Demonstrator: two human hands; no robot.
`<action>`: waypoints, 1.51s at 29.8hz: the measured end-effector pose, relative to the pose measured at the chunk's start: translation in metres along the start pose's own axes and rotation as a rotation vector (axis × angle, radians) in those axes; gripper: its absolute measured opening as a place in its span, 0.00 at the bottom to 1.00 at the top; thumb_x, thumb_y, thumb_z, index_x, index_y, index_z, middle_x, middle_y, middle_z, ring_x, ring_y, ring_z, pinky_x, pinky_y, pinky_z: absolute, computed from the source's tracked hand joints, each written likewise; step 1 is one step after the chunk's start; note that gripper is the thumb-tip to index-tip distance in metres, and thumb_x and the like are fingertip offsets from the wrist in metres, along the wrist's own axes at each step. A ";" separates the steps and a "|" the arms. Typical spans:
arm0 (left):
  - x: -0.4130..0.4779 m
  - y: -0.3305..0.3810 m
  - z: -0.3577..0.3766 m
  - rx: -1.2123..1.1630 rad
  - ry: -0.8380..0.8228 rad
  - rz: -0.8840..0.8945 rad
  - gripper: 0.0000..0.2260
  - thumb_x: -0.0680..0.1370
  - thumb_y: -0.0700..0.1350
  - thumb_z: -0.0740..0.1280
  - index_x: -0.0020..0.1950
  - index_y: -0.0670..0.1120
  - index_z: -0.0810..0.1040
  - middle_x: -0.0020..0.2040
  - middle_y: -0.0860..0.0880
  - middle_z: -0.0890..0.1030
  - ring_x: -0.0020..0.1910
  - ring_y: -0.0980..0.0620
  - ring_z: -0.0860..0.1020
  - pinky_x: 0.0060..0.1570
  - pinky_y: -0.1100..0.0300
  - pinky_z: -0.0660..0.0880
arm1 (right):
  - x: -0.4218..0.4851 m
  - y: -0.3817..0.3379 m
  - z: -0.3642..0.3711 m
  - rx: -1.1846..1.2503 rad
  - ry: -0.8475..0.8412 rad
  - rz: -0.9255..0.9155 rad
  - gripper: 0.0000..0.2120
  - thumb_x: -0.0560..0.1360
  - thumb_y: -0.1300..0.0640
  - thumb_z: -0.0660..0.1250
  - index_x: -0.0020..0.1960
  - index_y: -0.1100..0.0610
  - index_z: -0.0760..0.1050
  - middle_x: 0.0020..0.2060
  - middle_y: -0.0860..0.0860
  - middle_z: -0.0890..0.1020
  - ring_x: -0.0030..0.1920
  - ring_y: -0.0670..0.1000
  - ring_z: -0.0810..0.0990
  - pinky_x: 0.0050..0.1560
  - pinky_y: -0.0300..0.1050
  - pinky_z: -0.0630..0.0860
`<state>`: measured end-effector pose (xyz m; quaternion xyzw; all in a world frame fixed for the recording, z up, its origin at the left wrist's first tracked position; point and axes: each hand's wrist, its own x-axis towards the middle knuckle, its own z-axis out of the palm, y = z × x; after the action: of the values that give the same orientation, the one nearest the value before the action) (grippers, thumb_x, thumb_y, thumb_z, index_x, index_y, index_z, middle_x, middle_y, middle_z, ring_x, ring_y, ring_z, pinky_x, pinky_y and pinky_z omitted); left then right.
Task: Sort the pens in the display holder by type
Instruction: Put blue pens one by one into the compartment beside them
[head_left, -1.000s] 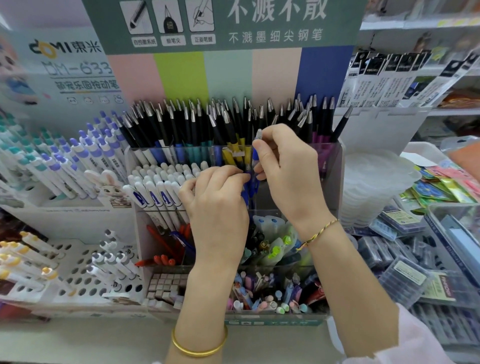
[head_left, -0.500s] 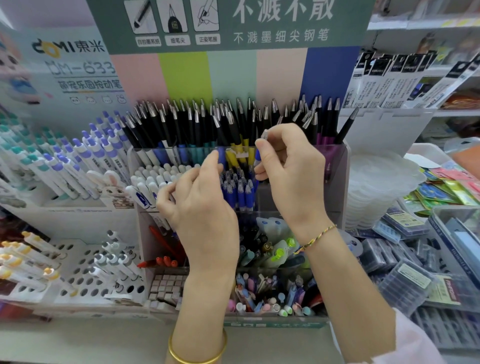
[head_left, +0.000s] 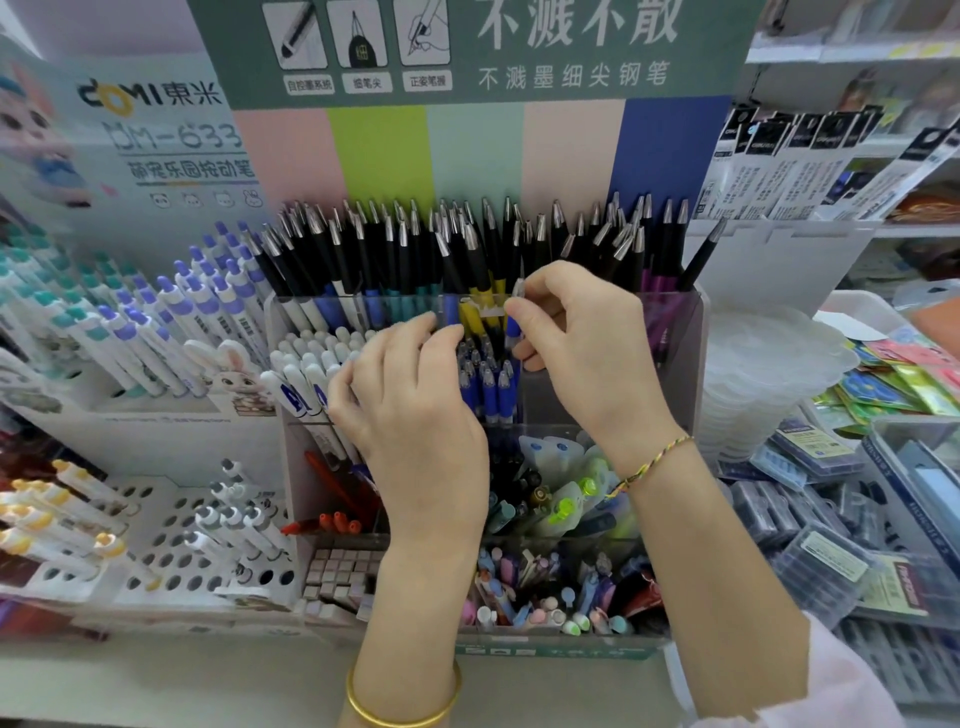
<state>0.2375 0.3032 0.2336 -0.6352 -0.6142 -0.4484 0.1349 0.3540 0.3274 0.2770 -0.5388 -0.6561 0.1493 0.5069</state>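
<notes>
Pens stand mostly grouped by kind in the display holder (head_left: 688, 343), so we judge the sorting well along. Our right hand (head_left: 582, 353) pinches a blue pen (head_left: 514, 322) near its top between thumb and forefinger, upright, just above the blue cluster (head_left: 491, 387) in the holder's middle cell, likely so it can drop among its own kind. Our left hand (head_left: 410, 415) lies with fingers curled over the white pens (head_left: 311, 358) in the holder's left cell, seemingly to hold them clear of the blue ones; whether it grips one we cannot tell. Black pens (head_left: 405, 249) fill the holder's back row
</notes>
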 end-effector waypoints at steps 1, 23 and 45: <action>0.000 -0.001 0.001 0.022 0.005 -0.004 0.19 0.73 0.37 0.55 0.56 0.46 0.82 0.61 0.46 0.79 0.64 0.44 0.71 0.64 0.44 0.60 | 0.000 0.000 -0.001 -0.009 -0.006 -0.003 0.03 0.77 0.60 0.64 0.47 0.59 0.76 0.35 0.50 0.80 0.34 0.47 0.81 0.38 0.51 0.80; -0.004 0.007 0.007 0.162 -0.180 0.066 0.30 0.71 0.37 0.46 0.62 0.52 0.79 0.71 0.38 0.68 0.73 0.35 0.61 0.69 0.32 0.53 | -0.009 0.000 -0.027 -0.174 0.240 -0.091 0.05 0.77 0.58 0.62 0.45 0.59 0.75 0.37 0.49 0.77 0.38 0.50 0.76 0.41 0.49 0.75; -0.001 0.007 0.004 0.158 -0.150 0.044 0.29 0.71 0.37 0.46 0.60 0.50 0.80 0.71 0.35 0.67 0.72 0.32 0.60 0.67 0.30 0.51 | -0.015 0.015 0.002 -0.468 -0.026 0.193 0.09 0.76 0.53 0.66 0.47 0.59 0.79 0.42 0.52 0.82 0.44 0.53 0.79 0.44 0.48 0.77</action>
<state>0.2452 0.3043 0.2334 -0.6676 -0.6419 -0.3469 0.1481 0.3589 0.3205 0.2571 -0.6997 -0.6248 0.0477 0.3433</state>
